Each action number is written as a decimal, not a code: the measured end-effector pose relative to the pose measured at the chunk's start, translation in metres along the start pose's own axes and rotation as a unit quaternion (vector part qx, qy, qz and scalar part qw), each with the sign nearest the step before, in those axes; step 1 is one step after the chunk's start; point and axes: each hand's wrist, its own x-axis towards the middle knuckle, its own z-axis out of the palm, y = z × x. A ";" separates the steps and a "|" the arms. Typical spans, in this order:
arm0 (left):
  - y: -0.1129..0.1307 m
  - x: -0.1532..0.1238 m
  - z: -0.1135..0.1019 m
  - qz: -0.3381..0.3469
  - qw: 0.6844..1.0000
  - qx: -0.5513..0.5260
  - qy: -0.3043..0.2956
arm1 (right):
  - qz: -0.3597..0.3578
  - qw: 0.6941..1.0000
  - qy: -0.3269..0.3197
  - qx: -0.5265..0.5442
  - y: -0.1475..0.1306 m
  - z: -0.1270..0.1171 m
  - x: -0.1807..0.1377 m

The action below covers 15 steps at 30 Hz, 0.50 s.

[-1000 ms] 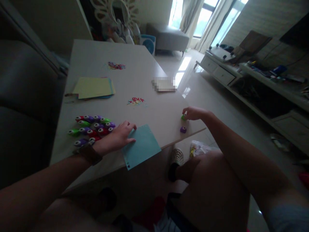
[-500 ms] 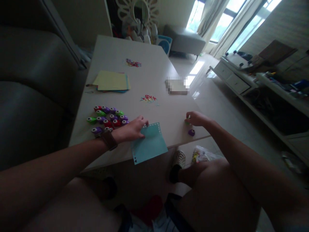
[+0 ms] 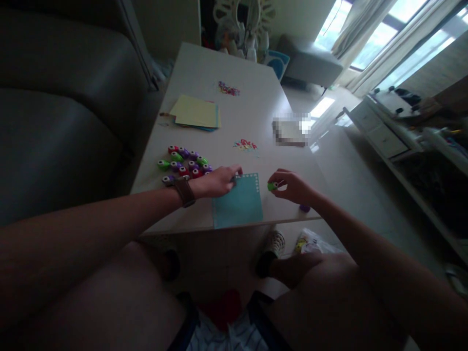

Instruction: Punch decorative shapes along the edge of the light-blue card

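A light-blue sheet of paper (image 3: pixel 239 207) lies at the table's front edge, with punched holes along its top and upper right edges. My left hand (image 3: pixel 219 182), with a brown watch on the wrist, grips the sheet at its upper left, thumb on the paper and fingers at the top edge. Just right of the sheet, my right hand (image 3: pixel 290 185) holds a small green craft punch (image 3: pixel 272 186) between thumb and fingers, above the table. A purple craft punch (image 3: pixel 304 208) is partly hidden by the right forearm. Several red, purple and green craft punches (image 3: pixel 184 170) sit left of my left hand.
Stacked coloured paper (image 3: pixel 195 112) lies at the table's left side. Small paper bits form one pile (image 3: pixel 245 145) beyond the sheet and another (image 3: pixel 228 88) farther back. A pixelated block (image 3: pixel 290 132) sits near the right edge. A grey sofa (image 3: pixel 73 122) stands at left.
The right hand has lifted the green craft punch and brought it left, close to the sheet. The blue sheet, which overhung the front edge, has been shifted farther onto the table by my left hand.
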 end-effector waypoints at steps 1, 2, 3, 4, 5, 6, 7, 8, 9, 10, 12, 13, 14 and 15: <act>0.000 0.000 0.000 -0.001 1.000 -0.001 0.000 | -0.004 1.000 0.000 0.002 -0.004 0.002 0.002; -0.001 0.000 0.001 -0.001 1.000 -0.001 -0.001 | -0.008 1.000 0.000 0.002 -0.007 0.004 0.003; -0.001 0.000 0.001 0.000 1.000 -0.002 -0.001 | -0.010 1.000 -0.001 -0.002 -0.010 0.006 0.004; -0.002 0.001 0.002 0.002 1.000 -0.003 -0.001 | -0.013 1.000 -0.001 -0.008 -0.012 0.007 0.005; -0.002 0.001 0.002 0.005 1.000 -0.006 -0.001 | -0.016 1.000 -0.001 -0.015 -0.013 0.008 0.006; -0.002 0.000 0.003 0.007 1.000 -0.008 0.000 | -0.020 1.000 -0.001 -0.018 -0.014 0.008 0.007; -0.002 0.000 0.003 0.010 1.000 -0.011 -0.001 | -0.023 1.000 -0.001 -0.020 -0.014 0.009 0.007; -0.003 0.000 0.003 0.012 1.000 -0.013 0.000 | -0.024 1.000 -0.002 -0.018 -0.014 0.009 0.008; -0.003 0.000 0.003 0.014 1.000 -0.015 0.001 | -0.025 1.000 -0.001 -0.015 -0.015 0.009 0.008; -0.003 0.000 0.003 0.014 1.000 -0.015 0.002 | -0.025 1.000 0.002 -0.013 -0.015 0.009 0.009; -0.004 -0.001 0.003 0.016 1.000 -0.016 0.003 | -0.026 1.000 0.009 -0.010 -0.016 0.009 0.009; -0.004 -0.001 0.003 0.017 1.000 -0.019 0.003 | -0.027 1.000 0.011 -0.010 -0.016 0.009 0.010; -0.004 -0.001 0.003 0.016 1.000 -0.021 0.002 | -0.029 0.999 0.011 -0.009 -0.017 0.009 0.010; -0.004 -0.002 0.002 0.016 1.000 -0.023 0.001 | -0.030 0.999 0.010 -0.008 -0.018 0.009 0.010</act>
